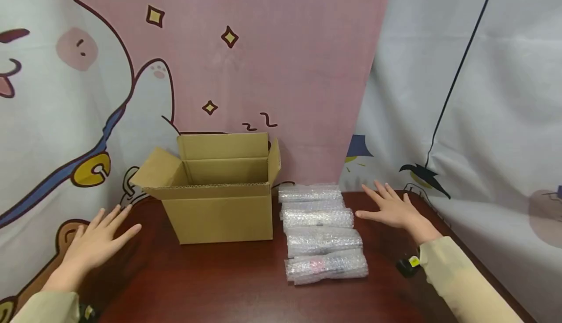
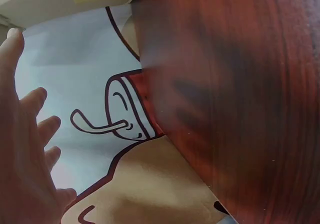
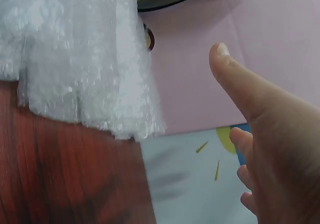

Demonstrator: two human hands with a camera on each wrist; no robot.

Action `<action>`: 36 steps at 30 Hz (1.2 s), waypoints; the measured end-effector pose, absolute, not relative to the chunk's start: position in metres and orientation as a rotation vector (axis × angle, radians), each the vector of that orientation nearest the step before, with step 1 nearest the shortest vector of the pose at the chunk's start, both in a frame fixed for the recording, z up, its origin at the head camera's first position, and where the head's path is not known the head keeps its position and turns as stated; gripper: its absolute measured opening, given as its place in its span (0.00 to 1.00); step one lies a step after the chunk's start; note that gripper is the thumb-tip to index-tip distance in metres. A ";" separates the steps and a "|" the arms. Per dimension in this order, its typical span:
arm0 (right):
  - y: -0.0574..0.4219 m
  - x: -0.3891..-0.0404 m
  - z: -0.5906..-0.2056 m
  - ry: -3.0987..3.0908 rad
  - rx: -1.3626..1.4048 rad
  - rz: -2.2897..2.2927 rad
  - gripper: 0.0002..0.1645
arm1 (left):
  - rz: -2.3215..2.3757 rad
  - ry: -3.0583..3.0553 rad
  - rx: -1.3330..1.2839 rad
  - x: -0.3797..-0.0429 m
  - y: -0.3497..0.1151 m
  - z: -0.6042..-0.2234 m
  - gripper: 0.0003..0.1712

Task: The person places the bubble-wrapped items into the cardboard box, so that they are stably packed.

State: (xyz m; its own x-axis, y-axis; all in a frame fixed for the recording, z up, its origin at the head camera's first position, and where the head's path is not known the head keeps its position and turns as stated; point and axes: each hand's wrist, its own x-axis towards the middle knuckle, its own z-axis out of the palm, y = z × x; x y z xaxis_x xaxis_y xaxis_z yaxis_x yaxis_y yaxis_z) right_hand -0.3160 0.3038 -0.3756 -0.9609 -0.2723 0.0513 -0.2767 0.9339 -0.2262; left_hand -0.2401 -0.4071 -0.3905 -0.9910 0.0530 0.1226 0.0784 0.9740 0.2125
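My left hand (image 1: 94, 242) hovers with spread fingers over the table's left side, to the left of an open cardboard box (image 1: 226, 219). On the other side, my right hand (image 1: 391, 208) is spread out just right of a row of bubble-wrapped packages (image 1: 324, 241), touching none of them. The nearest bubble-wrapped package (image 1: 327, 267) shows something pink and dark through its wrap. In the right wrist view the bubble wrap (image 3: 75, 49) lies left of the thumb. The left wrist view has only the hand (image 2: 25, 149), the table and the printed cloth. The box's inner floor is hidden.
The dark red wooden table (image 1: 210, 284) carries the box and the packages. A printed cloth (image 1: 281, 69) hangs close behind it and along both sides. The box's flaps (image 1: 160, 169) stand up and outward.
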 end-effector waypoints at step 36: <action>0.207 -0.239 -0.394 -2.746 1.385 0.412 0.34 | -0.780 -2.781 -0.483 -0.243 -0.345 -0.222 0.30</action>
